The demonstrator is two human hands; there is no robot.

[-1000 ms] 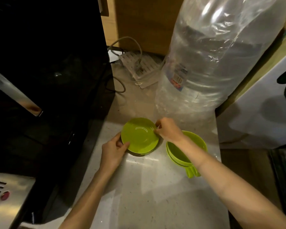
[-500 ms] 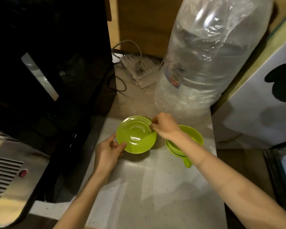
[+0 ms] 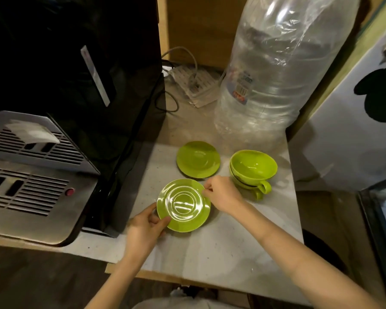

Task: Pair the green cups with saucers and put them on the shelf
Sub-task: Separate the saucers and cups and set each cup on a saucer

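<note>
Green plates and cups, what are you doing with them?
A person is sorting green cups and saucers on a countertop. Both hands hold one saucer by its rim, the left hand at the near edge and the right hand at the far edge. A second saucer lies flat behind it. Two stacked cups wait on the right, not yet paired.
</note>
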